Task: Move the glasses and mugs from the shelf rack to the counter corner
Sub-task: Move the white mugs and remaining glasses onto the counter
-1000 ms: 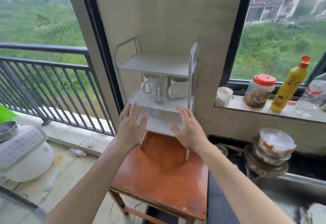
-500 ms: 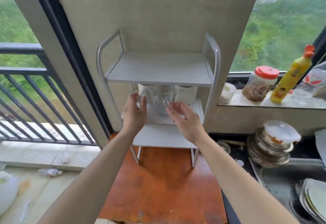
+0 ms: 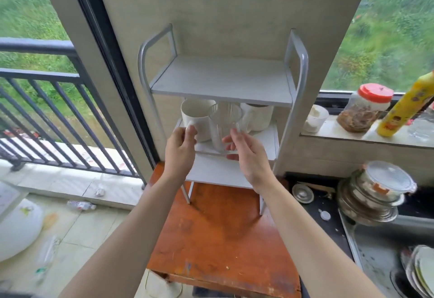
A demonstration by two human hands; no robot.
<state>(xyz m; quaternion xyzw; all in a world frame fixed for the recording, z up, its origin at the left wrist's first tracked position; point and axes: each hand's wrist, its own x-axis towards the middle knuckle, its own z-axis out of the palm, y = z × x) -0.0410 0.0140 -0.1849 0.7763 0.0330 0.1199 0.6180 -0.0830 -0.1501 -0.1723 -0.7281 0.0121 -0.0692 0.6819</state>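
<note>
On middle shelf (image 3: 265,138): left mug (image 3: 197,121), clear glass (image 3: 224,125), right mug (image 3: 258,116).

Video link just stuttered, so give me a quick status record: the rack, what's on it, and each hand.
rack: white shelf rack standing on a wooden table
middle shelf: left white mug, clear glass, right white mug, all upright
left: left hand pinches the left white mug's handle
right: right hand open, fingers beside the clear glass; contact unclear
progress: all three not yet lifted off the shelf
</note>
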